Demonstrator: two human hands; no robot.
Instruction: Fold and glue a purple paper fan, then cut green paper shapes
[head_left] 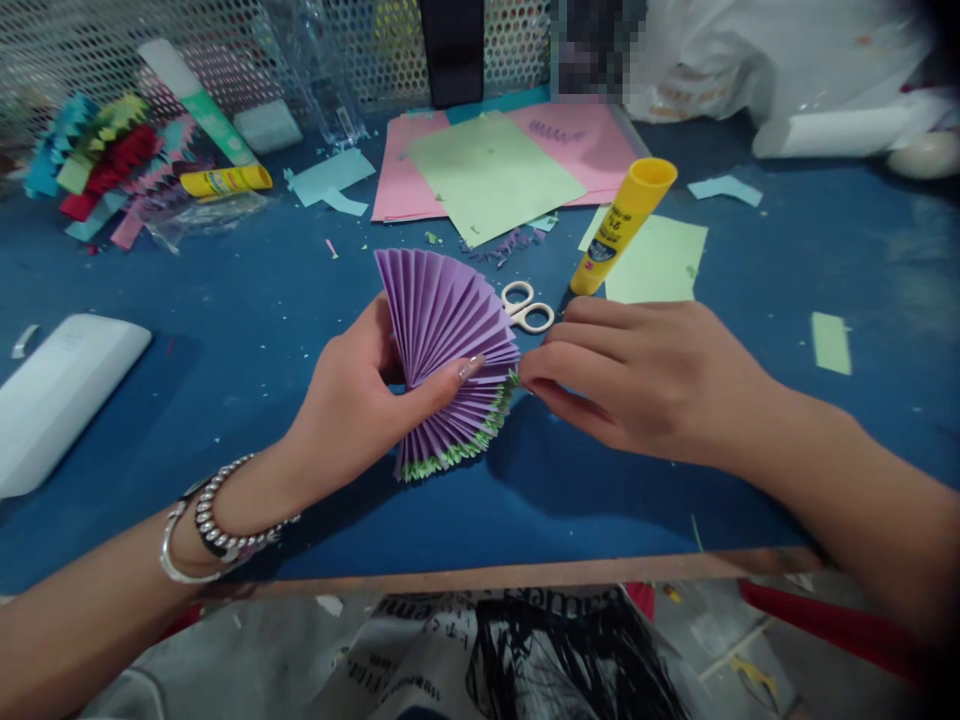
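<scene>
A purple pleated paper fan (450, 320) is spread above the table, with a frilly green paper trim (457, 455) along the lower part of its curved edge. My left hand (367, 390) grips the fan near its folded centre, thumb across the pleats and the other fingers behind it. Closed at the fan's right edge, where the green trim ends, is my right hand (637, 380); its fingertips are partly hidden. White-handled scissors (529, 308) lie just behind the fan, their blades out of sight. A yellow glue stick (624, 228) stands behind my right hand.
Pink sheets (397, 165) and a light green sheet (495, 170) lie at the back. Coloured frilled paper pieces (112, 160) and a yellow tube (225, 181) are at the back left. A white case (75, 390) sits left; a green scrap (831, 343) lies right.
</scene>
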